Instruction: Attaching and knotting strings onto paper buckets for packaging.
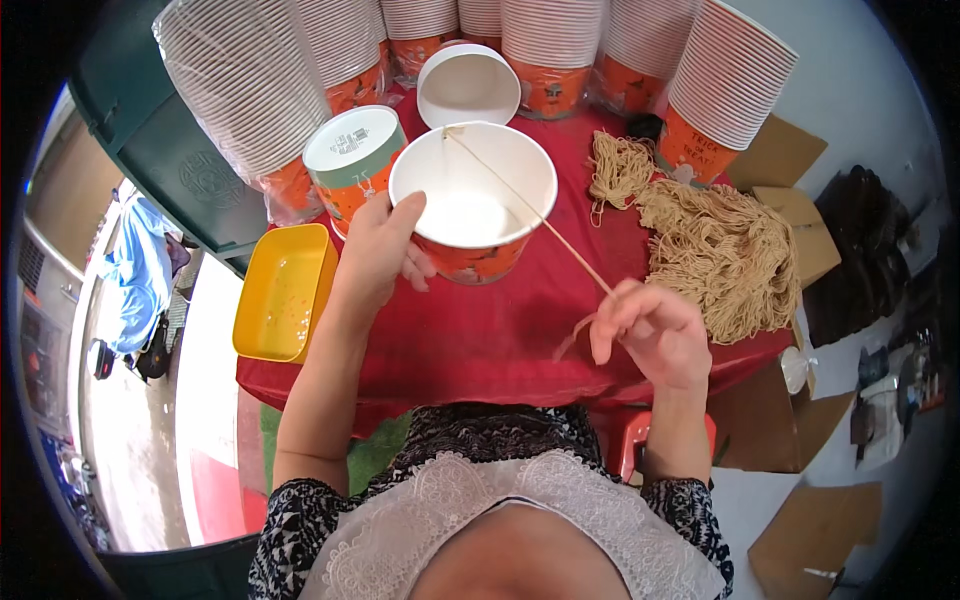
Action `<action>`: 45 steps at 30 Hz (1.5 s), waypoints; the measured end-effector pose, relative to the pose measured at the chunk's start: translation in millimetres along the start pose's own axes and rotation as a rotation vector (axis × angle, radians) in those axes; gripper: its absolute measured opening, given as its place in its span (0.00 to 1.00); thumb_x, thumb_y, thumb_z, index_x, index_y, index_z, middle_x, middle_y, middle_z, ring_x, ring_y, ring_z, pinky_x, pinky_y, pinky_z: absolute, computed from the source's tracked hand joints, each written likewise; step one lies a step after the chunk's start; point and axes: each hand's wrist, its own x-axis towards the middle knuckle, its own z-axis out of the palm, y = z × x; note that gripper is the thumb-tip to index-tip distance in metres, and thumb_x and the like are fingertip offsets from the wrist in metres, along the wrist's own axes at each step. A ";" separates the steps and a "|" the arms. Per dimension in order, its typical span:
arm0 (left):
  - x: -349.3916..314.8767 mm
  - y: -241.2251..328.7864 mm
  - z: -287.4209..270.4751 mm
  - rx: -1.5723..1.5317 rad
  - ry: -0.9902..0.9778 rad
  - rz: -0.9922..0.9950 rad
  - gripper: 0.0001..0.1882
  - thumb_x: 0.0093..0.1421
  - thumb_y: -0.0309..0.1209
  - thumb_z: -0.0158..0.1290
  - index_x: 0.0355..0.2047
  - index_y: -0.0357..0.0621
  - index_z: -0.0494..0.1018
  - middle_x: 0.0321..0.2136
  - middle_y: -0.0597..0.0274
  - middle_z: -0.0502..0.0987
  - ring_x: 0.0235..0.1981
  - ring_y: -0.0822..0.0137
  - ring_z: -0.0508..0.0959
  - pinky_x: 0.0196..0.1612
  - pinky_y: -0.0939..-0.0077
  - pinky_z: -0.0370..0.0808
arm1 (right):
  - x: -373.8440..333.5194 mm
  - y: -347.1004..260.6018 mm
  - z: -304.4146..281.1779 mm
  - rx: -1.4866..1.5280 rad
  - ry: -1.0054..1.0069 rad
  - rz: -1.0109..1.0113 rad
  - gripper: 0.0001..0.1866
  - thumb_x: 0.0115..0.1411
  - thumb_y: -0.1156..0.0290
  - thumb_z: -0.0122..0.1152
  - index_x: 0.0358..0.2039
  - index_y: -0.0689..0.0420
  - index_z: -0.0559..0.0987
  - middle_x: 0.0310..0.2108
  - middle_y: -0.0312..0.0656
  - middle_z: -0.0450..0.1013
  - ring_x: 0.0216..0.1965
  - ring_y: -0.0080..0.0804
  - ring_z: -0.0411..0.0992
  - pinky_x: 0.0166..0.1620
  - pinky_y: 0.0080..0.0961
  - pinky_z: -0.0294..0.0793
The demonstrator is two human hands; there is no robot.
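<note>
Paper bucket (pixel 473 198) is over the middle of the red table (pixel 460 345), your left hand (pixel 382 248) grasping its left side. Your right hand (pixel 652 325) seems to pinch the taut cord (pixel 578 257); too strong pulling may tip or tear the bucket.

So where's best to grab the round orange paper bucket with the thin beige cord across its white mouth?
Probably grip the bucket by its left rim and wall, coming from the left, as the left hand does: the open mouth bares a wall edge to pinch. The cord slants over the near right rim to the right hand, so that side seems better left free.
</note>
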 end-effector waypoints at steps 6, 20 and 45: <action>-1.7 -15.2 -1.1 0.866 0.714 1.115 0.18 0.60 0.29 0.55 0.47 0.28 0.68 0.29 0.48 0.75 0.20 0.66 0.74 0.22 0.76 0.71 | 23.3 19.3 8.0 0.326 0.073 -0.119 0.27 0.64 0.54 0.52 0.48 0.69 0.70 0.38 0.49 0.69 0.38 0.39 0.70 0.41 0.33 0.72; -53.4 -48.7 70.7 0.050 -0.314 0.265 0.11 0.58 0.18 0.57 0.42 0.34 0.75 0.21 0.75 0.70 0.22 0.85 0.67 0.25 0.89 0.62 | 36.8 40.3 13.1 0.693 0.039 -0.093 0.25 0.64 0.56 0.51 0.48 0.67 0.72 0.39 0.47 0.71 0.37 0.36 0.69 0.39 0.32 0.70; -53.8 32.3 37.9 0.875 -0.455 0.556 0.06 0.56 0.26 0.56 0.26 0.35 0.73 0.20 0.47 0.74 0.23 0.47 0.76 0.26 0.63 0.70 | 38.3 16.5 26.1 -0.767 0.083 0.116 0.04 0.58 0.78 0.60 0.33 0.64 0.78 0.22 0.34 0.70 0.24 0.15 0.65 0.28 0.17 0.66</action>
